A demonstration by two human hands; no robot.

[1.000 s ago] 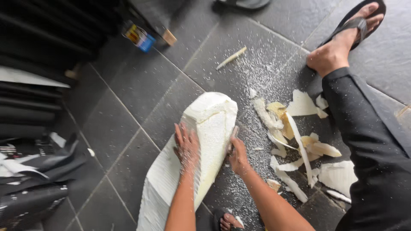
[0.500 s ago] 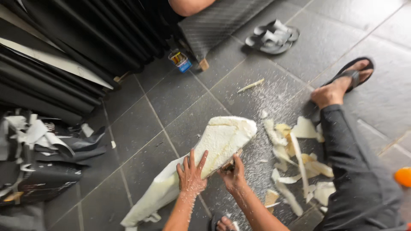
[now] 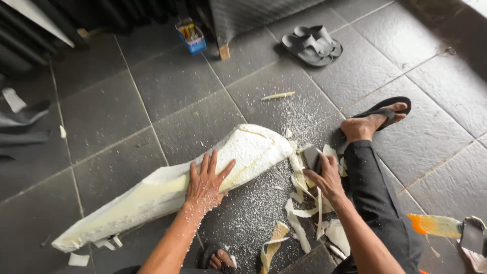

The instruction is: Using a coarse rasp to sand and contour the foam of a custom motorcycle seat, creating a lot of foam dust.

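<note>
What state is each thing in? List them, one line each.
Left hand: flat and open, pressing on the foam.
Right hand: closed grip on a dark block.
Dark block: held against the foam's end.
White foam piece: lying on the floor, surface roughly carved.
Foam shavings: scattered loose on the tiles.
Grey sandals: off, side by side.
Black sandal: worn on a foot.

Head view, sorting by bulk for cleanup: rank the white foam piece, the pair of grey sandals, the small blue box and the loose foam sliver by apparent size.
1. White foam piece, largest by far.
2. Pair of grey sandals.
3. Small blue box.
4. Loose foam sliver.
The sandals and box lie farther away, so they may be bigger than they look.
</note>
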